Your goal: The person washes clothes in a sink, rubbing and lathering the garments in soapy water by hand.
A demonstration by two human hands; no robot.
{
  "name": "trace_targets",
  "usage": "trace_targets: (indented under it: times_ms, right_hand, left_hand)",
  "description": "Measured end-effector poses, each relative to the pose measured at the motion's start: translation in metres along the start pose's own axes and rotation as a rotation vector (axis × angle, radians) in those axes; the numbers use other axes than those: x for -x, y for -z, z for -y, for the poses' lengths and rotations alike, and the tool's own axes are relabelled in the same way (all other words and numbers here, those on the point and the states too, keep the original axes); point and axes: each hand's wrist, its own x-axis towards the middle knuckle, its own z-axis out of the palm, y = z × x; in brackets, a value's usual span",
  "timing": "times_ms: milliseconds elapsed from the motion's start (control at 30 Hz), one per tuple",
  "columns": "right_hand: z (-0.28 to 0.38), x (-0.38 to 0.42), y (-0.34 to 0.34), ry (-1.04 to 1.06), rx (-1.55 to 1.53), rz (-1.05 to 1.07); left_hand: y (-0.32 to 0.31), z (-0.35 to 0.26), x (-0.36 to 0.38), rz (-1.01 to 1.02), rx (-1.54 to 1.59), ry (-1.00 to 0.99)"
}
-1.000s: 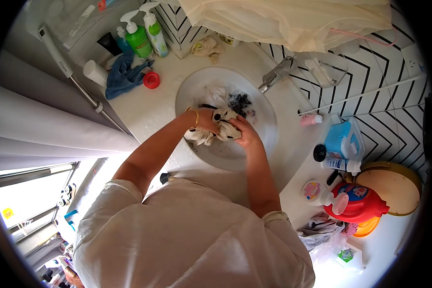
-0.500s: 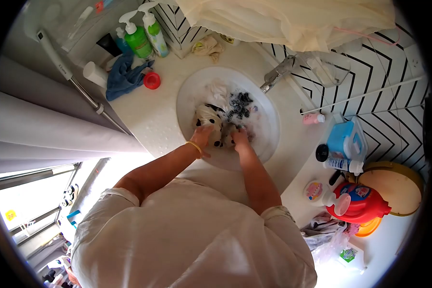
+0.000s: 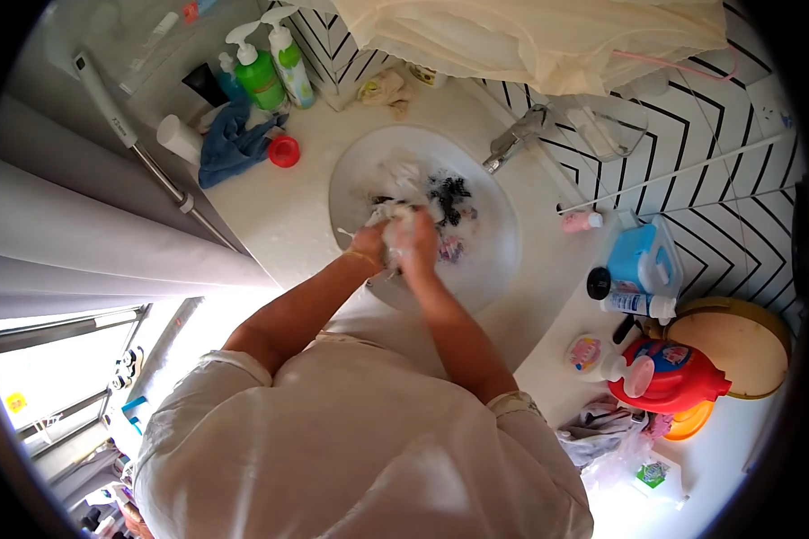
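Over the near left part of a white oval sink [image 3: 503, 242], my left hand [image 3: 368, 242] and my right hand [image 3: 415, 244] are close together, closed on a wet pale cloth [image 3: 394, 216] between them. My right hand is blurred by motion. Behind them in the sudsy water lie a whitish cloth [image 3: 404, 175] and a black-and-white patterned cloth [image 3: 449, 196]. A small pink and purple piece [image 3: 451, 249] shows just right of my right hand.
A metal faucet [image 3: 517, 139] reaches over the sink's back right rim. Green pump bottles [image 3: 259, 81], a blue cloth [image 3: 231, 144] and a red lid [image 3: 284, 152] stand back left. On the right are a blue container [image 3: 640, 259] and a red detergent bottle [image 3: 674, 373].
My right hand has moved left and up to meet my left hand. The pale cloth is now bunched between them, lifted from the water. The pink and purple piece has come into view.
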Motion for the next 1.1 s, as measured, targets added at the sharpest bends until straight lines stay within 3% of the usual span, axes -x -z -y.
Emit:
trace_targets:
  times_ms: [33, 67, 133, 233, 267, 333, 400, 433, 533, 567, 633, 667, 700, 800, 833, 933, 1033, 1100]
  right_hand:
    - [-0.019, -0.014, -0.002, -0.280, 0.026, 0.112]
    - [-0.024, -0.016, 0.005, -0.394, -0.034, 0.173]
    - [-0.021, -0.026, 0.018, -0.607, -0.149, 0.298]
    - [0.022, 0.006, 0.021, -0.354, -0.224, -0.001]
    - [0.040, 0.011, 0.027, -0.265, -0.218, 0.066]
    - [0.070, 0.014, 0.037, -0.092, -0.216, 0.184]
    - [0.020, 0.005, 0.022, -0.233, -0.167, 0.199]
    - [-0.032, -0.002, 0.006, -0.274, -0.182, 0.228]
    - [-0.074, 0.005, -0.008, -0.660, -0.345, 0.199]
    - [-0.081, 0.005, -0.012, -0.820, -0.420, 0.171]
    - [-0.096, 0.025, -0.025, -0.796, -0.183, 0.371]
    - [-0.086, 0.040, -0.024, -0.563, 0.030, 0.437]
    - [-0.075, 0.056, -0.023, -0.330, 0.259, 0.451]
    - [-0.094, 0.055, -0.011, -0.389, 0.244, 0.799]
    - [-0.104, 0.044, -0.015, -0.617, 0.279, 0.825]
    - [-0.070, 0.006, 0.007, -1.431, -0.452, 0.198]
    - [-0.028, 0.005, 0.031, -1.032, -0.693, 0.322]
    - [0.026, 0.010, 0.058, -0.753, -0.888, 0.482]
  left_hand:
    - [-0.022, -0.059, 0.020, -0.110, 0.322, 0.157]
    - [-0.035, -0.092, 0.030, -0.217, 0.646, 0.314]
    - [-0.035, -0.097, 0.022, -0.339, 0.492, 0.230]
    - [-0.025, -0.100, 0.008, -0.376, 0.471, 0.258]
    - [-0.012, -0.101, 0.005, -0.362, 0.489, 0.288]
    - [0.026, 0.027, -0.037, -0.228, -0.154, -0.173]
    - [-0.001, 0.015, -0.013, -0.165, -0.044, -0.212]
    - [-0.009, -0.007, -0.005, -0.167, -0.035, -0.167]
    - [-0.031, -0.095, 0.014, -0.248, -0.083, 0.096]
    - [-0.026, -0.105, 0.012, -0.230, -0.230, 0.122]
    - [-0.024, -0.107, 0.014, -0.497, -0.493, -0.054]
    - [-0.022, -0.107, 0.015, -0.626, -0.629, -0.145]
    - [-0.011, -0.079, 0.007, -0.670, -0.666, -0.053]
    - [-0.023, -0.058, 0.015, -0.678, -0.560, 0.137]
    - [-0.018, -0.049, 0.013, -0.619, -0.419, 0.230]
    - [0.005, -0.003, -0.002, -0.420, 0.020, 0.491]
    - [-0.002, -0.010, -0.002, -0.191, 0.602, 0.679]
    - [-0.020, -0.097, 0.021, -0.027, 1.133, 0.688]
